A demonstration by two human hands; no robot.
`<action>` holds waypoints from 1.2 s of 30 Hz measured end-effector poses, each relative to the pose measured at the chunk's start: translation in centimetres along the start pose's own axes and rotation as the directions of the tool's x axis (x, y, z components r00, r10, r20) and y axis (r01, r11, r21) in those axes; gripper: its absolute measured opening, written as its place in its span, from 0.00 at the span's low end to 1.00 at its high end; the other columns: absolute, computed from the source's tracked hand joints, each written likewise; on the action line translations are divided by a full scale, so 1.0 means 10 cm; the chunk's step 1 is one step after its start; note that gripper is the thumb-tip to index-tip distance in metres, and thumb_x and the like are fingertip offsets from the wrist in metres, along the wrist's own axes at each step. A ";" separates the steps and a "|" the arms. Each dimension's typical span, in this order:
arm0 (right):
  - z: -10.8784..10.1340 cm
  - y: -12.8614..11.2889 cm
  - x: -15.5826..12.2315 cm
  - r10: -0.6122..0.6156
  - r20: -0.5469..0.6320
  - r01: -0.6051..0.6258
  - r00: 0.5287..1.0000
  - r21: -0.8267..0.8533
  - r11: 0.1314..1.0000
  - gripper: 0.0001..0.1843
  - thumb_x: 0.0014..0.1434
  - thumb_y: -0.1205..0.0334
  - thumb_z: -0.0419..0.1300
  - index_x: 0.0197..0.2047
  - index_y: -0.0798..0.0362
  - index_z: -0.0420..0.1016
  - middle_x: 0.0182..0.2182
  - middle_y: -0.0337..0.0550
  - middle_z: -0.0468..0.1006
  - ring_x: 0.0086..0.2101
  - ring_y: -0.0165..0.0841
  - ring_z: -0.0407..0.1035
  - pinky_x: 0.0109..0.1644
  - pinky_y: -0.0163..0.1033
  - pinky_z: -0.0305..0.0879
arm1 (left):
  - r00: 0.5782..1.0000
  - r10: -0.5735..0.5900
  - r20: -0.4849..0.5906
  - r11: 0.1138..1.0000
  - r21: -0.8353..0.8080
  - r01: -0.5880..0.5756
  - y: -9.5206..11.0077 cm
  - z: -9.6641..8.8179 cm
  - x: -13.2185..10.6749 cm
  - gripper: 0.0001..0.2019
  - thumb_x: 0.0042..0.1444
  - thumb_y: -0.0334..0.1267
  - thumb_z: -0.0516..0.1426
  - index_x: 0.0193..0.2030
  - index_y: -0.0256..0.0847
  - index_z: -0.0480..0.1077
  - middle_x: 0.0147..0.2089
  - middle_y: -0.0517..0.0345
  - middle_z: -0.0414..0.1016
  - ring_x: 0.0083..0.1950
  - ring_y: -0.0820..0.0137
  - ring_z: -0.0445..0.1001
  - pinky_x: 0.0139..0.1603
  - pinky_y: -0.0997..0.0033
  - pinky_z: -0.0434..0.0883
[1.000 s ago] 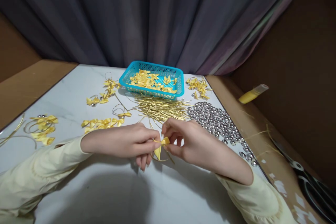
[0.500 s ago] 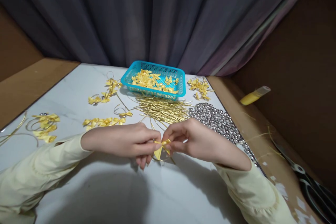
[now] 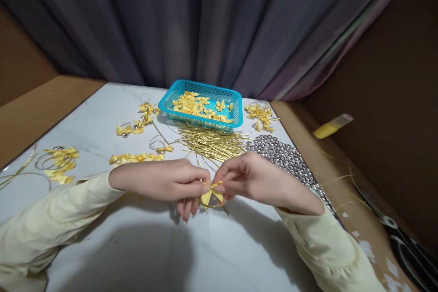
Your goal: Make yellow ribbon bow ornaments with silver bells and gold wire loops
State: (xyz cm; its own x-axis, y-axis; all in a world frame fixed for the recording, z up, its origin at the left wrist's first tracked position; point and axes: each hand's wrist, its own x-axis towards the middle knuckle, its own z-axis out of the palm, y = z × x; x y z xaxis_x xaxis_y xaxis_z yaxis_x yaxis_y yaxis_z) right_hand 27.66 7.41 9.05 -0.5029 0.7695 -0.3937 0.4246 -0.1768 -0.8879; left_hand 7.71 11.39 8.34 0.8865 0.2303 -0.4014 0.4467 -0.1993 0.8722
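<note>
Between my two hands, just above the table, is a small yellow ribbon bow [image 3: 212, 195]. My left hand [image 3: 179, 185] pinches its left side with thumb and forefinger, the other fingers curled underneath. On the opposite side, my right hand [image 3: 241, 180] grips the bow between thumb and fingertips. A thin gold wire loop [image 3: 215, 205] curves below the bow; where it joins is hidden by the fingers. Beyond my hands lies a pile of gold wire pieces [image 3: 214, 142]. A heap of shiny silver beads [image 3: 282, 155] spreads past my right hand.
A blue basket [image 3: 164, 102] of yellow bows stands at the back. Bow-and-wire pieces [image 3: 61, 162] lie on the left, with more bows [image 3: 135, 158] in a row. Scissors [image 3: 393, 228], a yellow tube [image 3: 331, 126] and paper scraps lie on the right.
The bow has turned slightly, so both ribbon tails now show more fully beneath the fingertips. Both hands keep their pinch in nearly the same place.
</note>
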 end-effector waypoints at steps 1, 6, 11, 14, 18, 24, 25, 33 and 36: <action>0.00 0.01 0.00 0.003 -0.002 -0.003 1.000 0.013 1.000 0.04 0.52 0.71 0.58 0.31 0.58 0.74 0.23 0.42 0.77 0.24 0.26 0.71 0.29 0.30 0.68 | 1.000 -0.010 0.006 1.000 -0.022 0.010 0.01 0.00 0.00 0.15 0.65 0.43 0.43 0.33 0.40 0.63 0.26 0.59 0.77 0.26 0.75 0.75 0.28 0.81 0.68; 0.00 0.03 0.00 0.017 -0.012 -0.016 1.000 0.052 0.998 0.03 0.51 0.71 0.59 0.31 0.58 0.74 0.24 0.44 0.78 0.25 0.28 0.72 0.32 0.33 0.70 | 0.997 -0.072 0.017 0.990 -0.119 0.074 0.04 0.01 0.02 0.16 0.65 0.44 0.43 0.31 0.39 0.61 0.26 0.58 0.76 0.26 0.74 0.76 0.28 0.80 0.70; 0.00 0.03 0.00 0.031 -0.040 -0.028 0.999 0.068 0.997 0.03 0.51 0.71 0.59 0.30 0.58 0.74 0.22 0.41 0.77 0.24 0.27 0.72 0.31 0.32 0.70 | 0.998 -0.056 -0.002 0.966 -0.254 0.053 0.00 0.03 0.04 0.16 0.64 0.47 0.43 0.32 0.39 0.62 0.28 0.56 0.76 0.27 0.73 0.76 0.28 0.78 0.71; 0.01 0.03 0.01 0.042 -0.051 -0.039 0.998 0.064 0.997 0.03 0.50 0.71 0.60 0.30 0.58 0.74 0.22 0.41 0.77 0.23 0.27 0.71 0.31 0.32 0.70 | 0.996 -0.082 -0.027 0.961 -0.266 0.072 -0.02 0.05 0.05 0.18 0.63 0.49 0.43 0.32 0.38 0.62 0.29 0.54 0.76 0.27 0.72 0.76 0.28 0.77 0.72; 0.01 0.01 0.02 0.049 -0.062 -0.045 0.997 0.058 0.997 0.03 0.51 0.72 0.59 0.29 0.58 0.73 0.22 0.42 0.77 0.24 0.27 0.72 0.31 0.31 0.70 | 0.992 -0.113 -0.052 0.970 -0.221 0.099 -0.02 0.06 0.06 0.19 0.61 0.53 0.46 0.32 0.38 0.62 0.29 0.52 0.77 0.28 0.70 0.77 0.28 0.76 0.72; 0.03 0.00 0.02 0.030 -0.098 -0.031 0.995 -0.006 1.000 0.04 0.50 0.73 0.57 0.30 0.60 0.73 0.22 0.43 0.76 0.23 0.26 0.69 0.28 0.30 0.67 | 0.990 -0.136 -0.043 0.956 -0.269 0.119 -0.04 0.06 0.07 0.16 0.61 0.50 0.46 0.32 0.39 0.59 0.28 0.53 0.77 0.27 0.70 0.77 0.26 0.77 0.71; 0.03 0.00 0.02 0.025 -0.100 -0.027 0.995 -0.014 1.000 0.04 0.50 0.73 0.57 0.30 0.60 0.73 0.22 0.43 0.76 0.22 0.26 0.69 0.28 0.30 0.67 | 0.990 -0.137 -0.040 0.951 -0.285 0.120 -0.04 0.06 0.07 0.15 0.61 0.49 0.47 0.32 0.39 0.59 0.28 0.53 0.77 0.27 0.70 0.77 0.26 0.77 0.71; 0.04 -0.02 0.01 0.010 -0.133 -0.019 0.991 -0.072 0.997 0.05 0.50 0.72 0.57 0.31 0.59 0.74 0.24 0.45 0.78 0.25 0.30 0.72 0.28 0.32 0.67 | 0.993 -0.111 -0.043 0.942 -0.323 0.091 -0.04 0.05 0.07 0.13 0.62 0.46 0.46 0.33 0.38 0.59 0.29 0.54 0.76 0.26 0.72 0.76 0.26 0.78 0.71; 0.05 -0.02 0.01 0.017 -0.141 -0.025 0.990 -0.055 0.998 0.04 0.50 0.72 0.58 0.30 0.59 0.74 0.23 0.45 0.78 0.24 0.29 0.72 0.28 0.32 0.66 | 0.992 -0.118 -0.043 0.951 -0.293 0.100 -0.02 0.04 0.07 0.13 0.63 0.44 0.45 0.32 0.38 0.59 0.27 0.55 0.76 0.25 0.73 0.76 0.24 0.79 0.70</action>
State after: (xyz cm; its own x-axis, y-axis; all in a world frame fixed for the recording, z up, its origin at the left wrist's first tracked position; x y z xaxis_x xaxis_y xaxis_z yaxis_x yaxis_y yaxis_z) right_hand 27.13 7.25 9.09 -0.3846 0.8451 -0.3714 0.4775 -0.1622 -0.8635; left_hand 8.30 11.17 7.81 0.8217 0.2930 -0.4889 0.4782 0.1122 0.8710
